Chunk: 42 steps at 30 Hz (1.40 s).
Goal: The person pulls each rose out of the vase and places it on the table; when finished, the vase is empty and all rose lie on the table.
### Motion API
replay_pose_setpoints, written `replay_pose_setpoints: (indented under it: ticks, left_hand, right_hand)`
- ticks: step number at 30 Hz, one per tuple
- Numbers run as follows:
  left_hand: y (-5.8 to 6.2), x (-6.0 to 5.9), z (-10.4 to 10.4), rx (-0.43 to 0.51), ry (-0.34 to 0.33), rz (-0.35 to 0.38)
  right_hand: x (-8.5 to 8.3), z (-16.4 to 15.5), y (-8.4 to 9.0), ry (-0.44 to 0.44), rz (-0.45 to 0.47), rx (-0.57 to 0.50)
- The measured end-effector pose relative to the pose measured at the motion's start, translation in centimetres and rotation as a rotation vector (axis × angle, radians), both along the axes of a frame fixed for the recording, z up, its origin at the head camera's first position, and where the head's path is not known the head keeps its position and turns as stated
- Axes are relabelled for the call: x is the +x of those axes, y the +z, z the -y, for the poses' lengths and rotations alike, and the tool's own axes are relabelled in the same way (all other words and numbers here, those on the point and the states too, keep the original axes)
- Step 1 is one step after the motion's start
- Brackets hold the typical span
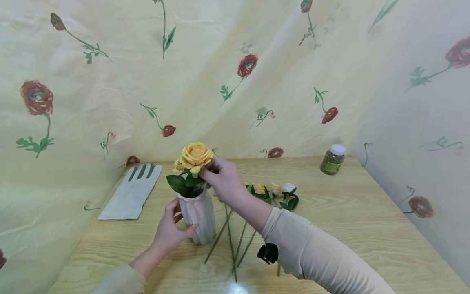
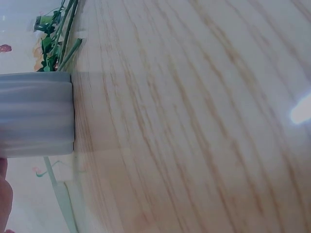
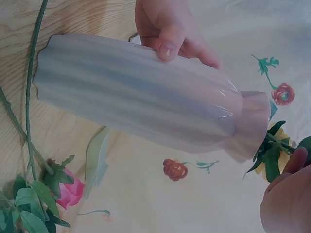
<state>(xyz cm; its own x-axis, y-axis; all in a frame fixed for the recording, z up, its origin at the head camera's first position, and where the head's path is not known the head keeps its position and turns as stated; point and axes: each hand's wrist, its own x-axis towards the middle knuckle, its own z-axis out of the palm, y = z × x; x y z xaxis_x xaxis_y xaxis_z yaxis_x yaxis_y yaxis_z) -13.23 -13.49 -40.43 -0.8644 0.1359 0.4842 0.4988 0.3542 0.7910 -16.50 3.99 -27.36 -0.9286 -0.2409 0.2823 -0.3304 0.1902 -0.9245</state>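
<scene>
A pale, fluted vase [image 1: 198,218] stands upright on the wooden table. My left hand [image 1: 169,228] grips its side, the thumb across the front; in the right wrist view that hand [image 3: 167,29] lies along the vase body [image 3: 141,97]. At the vase mouth, my right hand [image 1: 225,179] pinches a yellow rose [image 1: 197,155] by the stem just below the bloom. Dark green leaves [image 1: 177,183] sit over the rim, and the lower stem is hidden inside. Another yellow bloom [image 1: 179,164] shows partly behind the first. The left wrist view catches mainly the vase's base [image 2: 36,116].
Several loose flowers lie right of the vase, among them a white rose [image 1: 289,188] and yellow ones [image 1: 273,188], their stems [image 1: 229,237] toward me. A pink rose [image 3: 70,189] shows below the vase in the right wrist view. Glove [image 1: 128,196] back left; white-lidded jar [image 1: 332,160] back right.
</scene>
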Motion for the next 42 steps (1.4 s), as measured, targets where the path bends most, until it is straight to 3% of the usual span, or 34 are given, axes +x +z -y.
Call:
replay_pose_setpoints:
  ticks: [6,15,22,29,42]
  left_hand:
    - [-0.1,0.0,0.0,0.007,-0.009,-0.011]
    - [-0.1,0.0,-0.1,0.025,0.005,0.024]
    - [-0.3,0.0,0.0,0.008,0.006,0.034]
    - [-0.4,-0.1,0.0,0.012,-0.001,0.022]
    - [-0.1,0.0,0.0,0.013,0.015,0.061]
  right_hand:
    - [0.7,-0.7,1.4,-0.047,0.004,-0.116]
    - [-1.5,-2.2,0.8,-0.091,-0.028,-0.346]
    - [-2.4,-4.1,1.3,-0.187,-0.03,-0.564]
    - [-3.0,-6.1,1.3,-0.167,-0.02,-0.785]
    - [-4.0,-10.0,0.6,-0.203,0.003,-0.975]
